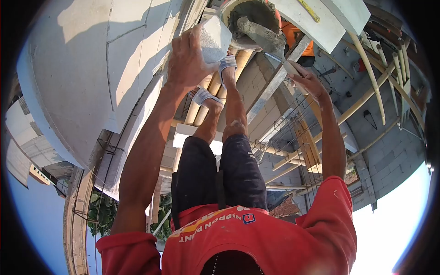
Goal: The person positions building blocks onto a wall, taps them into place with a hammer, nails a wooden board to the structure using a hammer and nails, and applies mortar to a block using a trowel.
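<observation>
My left hand (189, 64) is closed round a small pale block (216, 40) that looks like cut lightweight concrete, with fingers along its left side. A rough grey face of the block is turned up. In my right hand (309, 82) is the handle of a trowel (271, 42). Its blade, coated with grey mortar, reaches over the bucket (225, 17). Wet mortar lines the inside of that bucket, which stands just beyond the block.
Under my sandalled feet lie bamboo poles (215, 87), with open drops beside them. A pale block wall (87, 59) rises on the left. White blocks (321, 27) and a yellow tool (310, 11) are at upper right. Rebar cages (286, 123) and more bamboo (366, 98) stand to the right.
</observation>
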`<state>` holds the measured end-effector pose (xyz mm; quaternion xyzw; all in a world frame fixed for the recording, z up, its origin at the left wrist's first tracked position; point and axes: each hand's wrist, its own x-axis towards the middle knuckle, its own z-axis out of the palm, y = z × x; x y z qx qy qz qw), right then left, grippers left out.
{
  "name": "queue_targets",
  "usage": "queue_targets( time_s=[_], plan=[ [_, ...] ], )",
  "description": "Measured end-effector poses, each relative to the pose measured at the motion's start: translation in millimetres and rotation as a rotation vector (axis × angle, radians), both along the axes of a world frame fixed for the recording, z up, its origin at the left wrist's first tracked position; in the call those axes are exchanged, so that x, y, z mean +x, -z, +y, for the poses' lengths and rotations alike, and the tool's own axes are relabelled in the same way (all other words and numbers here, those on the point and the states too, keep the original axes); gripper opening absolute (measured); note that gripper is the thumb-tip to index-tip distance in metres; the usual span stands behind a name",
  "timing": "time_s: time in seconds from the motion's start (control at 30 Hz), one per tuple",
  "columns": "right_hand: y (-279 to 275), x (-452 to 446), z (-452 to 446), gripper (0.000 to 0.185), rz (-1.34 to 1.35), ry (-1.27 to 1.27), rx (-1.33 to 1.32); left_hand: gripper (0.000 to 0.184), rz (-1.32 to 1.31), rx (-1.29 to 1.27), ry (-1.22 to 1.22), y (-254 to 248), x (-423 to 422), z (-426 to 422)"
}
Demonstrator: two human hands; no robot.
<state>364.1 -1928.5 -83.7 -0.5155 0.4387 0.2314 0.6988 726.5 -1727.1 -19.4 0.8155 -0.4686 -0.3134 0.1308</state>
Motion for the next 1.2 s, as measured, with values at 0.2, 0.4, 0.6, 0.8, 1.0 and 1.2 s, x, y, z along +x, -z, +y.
queue_targets(
  time_s=[0.2, 0.4, 0.6, 0.8, 1.0, 1.2],
  plan=[
    [-47.4, 31.9, 41.8, 0.067, 0.05, -0.115, -0.459, 0.105, 0.031, -0.158, 0.14, 5.6, -10.3, -32.9],
    [-112.4, 85.9, 122.8, 0.061, 0.152, -0.14, -0.697, 0.107, 0.058, -0.097, 0.002, 10.4, -39.2, -51.8],
    [-148.5, 71.0, 124.2, 0.062, 0.11, -0.219, -0.747, 0.11, 0.06, -0.033, -0.015, 17.1, -32.8, -44.8],
    [-148.3, 66.9, 108.8, 0.061, 0.157, -0.157, -0.754, 0.108, 0.106, -0.033, 0.069, 13.1, -21.6, -30.3],
    [-85.2, 81.0, 127.5, 0.061, 0.112, -0.304, -0.996, 0.106, 0.076, -0.109, 0.138, 9.4, -25.9, -22.5],
    [-44.0, 69.9, 127.0, 0.06, 0.218, -0.095, -0.869, 0.108, 0.126, -0.036, -0.008, -4.0, -24.0, -21.8]
  ],
)
